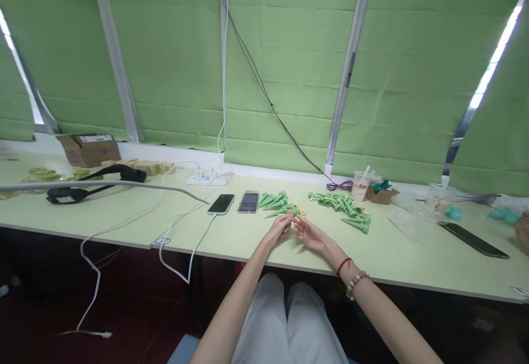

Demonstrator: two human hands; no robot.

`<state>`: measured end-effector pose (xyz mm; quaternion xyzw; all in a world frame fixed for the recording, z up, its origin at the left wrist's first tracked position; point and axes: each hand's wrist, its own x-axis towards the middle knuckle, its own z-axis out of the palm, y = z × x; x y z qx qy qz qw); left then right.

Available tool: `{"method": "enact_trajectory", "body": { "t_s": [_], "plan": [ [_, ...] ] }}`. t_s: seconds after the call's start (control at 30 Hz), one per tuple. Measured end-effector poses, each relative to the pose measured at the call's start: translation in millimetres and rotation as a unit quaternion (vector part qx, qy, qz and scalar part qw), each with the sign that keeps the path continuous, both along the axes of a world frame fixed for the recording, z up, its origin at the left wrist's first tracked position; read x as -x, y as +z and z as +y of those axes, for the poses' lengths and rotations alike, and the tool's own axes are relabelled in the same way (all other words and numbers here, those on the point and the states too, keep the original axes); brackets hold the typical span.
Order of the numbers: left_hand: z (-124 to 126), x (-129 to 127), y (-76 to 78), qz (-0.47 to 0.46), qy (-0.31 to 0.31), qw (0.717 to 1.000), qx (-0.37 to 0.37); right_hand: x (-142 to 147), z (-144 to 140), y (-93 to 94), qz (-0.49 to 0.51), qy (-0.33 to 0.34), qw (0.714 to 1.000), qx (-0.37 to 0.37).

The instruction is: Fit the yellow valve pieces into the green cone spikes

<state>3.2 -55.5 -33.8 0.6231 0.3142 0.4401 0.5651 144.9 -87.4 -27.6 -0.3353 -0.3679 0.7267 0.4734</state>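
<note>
Your left hand (280,226) and right hand (308,233) meet over the desk (124,215), fingers pinching a small green cone (294,210). Cone piles lie just beyond; phone (221,204) to the left.

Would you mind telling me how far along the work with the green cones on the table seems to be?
A small group of green cones lies left of the hands, possibly finished; that cannot be confirmed. In hand: the left hand and right hand meet at a green cone with yellow parts, the grip too small to judge. A larger heap of green cones to the right, with yellow pieces at its near end, looks still to be handled.
</note>
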Motion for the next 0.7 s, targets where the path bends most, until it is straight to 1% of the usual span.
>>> {"method": "enact_trajectory", "body": {
  "t_s": [0.17, 0.37, 0.43, 0.53, 0.63, 0.7],
  "plan": [
    [-1.1, -0.4, 1.0, -0.003, -0.027, 1.000, -0.004, -11.7, 0.3, 3.8, -0.033, 0.002, 0.999, -0.014],
    [-0.5, -2.1, 2.9, -0.022, -0.020, 0.999, -0.031, -16.7, -1.7, 9.1, -0.122, -0.021, 0.992, -0.037],
    [-0.3, -4.5, 2.3, -0.025, -0.016, 0.999, -0.035, -16.3, -0.2, 8.0, -0.162, -0.046, 0.985, -0.047],
    [0.8, -8.5, 0.7, -0.025, 0.002, 0.999, -0.033, -11.2, 4.4, 1.3, -0.200, -0.120, 0.969, -0.076],
    [2.2, -10.2, -0.8, -0.022, 0.023, 0.999, -0.026, -1.0, 8.7, -7.6, -0.202, -0.183, 0.956, -0.109],
    [3.1, -10.0, -1.2, -0.022, 0.028, 0.999, -0.022, 4.7, 10.1, -11.4, -0.195, -0.194, 0.954, -0.121]
  ]
}}
